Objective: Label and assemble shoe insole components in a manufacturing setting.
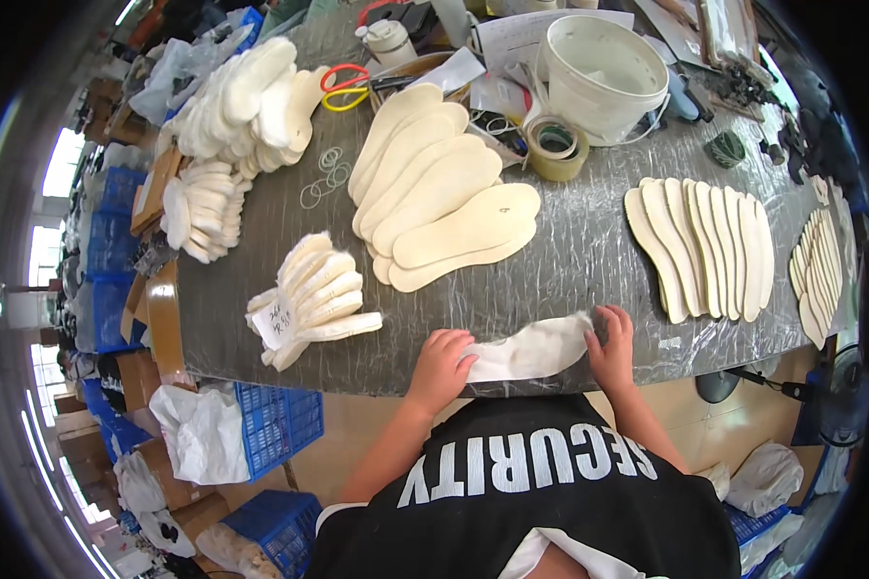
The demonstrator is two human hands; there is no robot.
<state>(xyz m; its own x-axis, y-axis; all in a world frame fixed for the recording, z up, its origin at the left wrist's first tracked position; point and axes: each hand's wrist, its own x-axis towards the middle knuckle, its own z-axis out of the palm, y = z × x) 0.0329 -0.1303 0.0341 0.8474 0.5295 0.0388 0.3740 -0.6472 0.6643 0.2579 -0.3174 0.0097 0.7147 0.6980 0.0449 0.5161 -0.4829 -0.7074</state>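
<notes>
A white, fleecy-looking insole [531, 349] lies sideways at the near edge of the table in front of me. My left hand [442, 369] grips its left end, thumb and fingers closed there. At the other end, my right hand [612, 349] holds the tip between thumb and curled fingers. Left of my hands sits a fanned bundle of insoles [321, 294] with a small handwritten paper label [276, 323] on it. Farther off, cream insoles [444, 188] lie overlapping in a spread pile. A row of overlapping cream insoles [710, 251] rests to the right.
Fluffy insole stacks [246, 101] fill the far left, near red-and-yellow scissors [345, 89] and rubber bands [326, 179]. A white bucket [603, 77] stands at the back beside tape rolls [557, 152]. Blue crates [280, 425] sit on the floor at left.
</notes>
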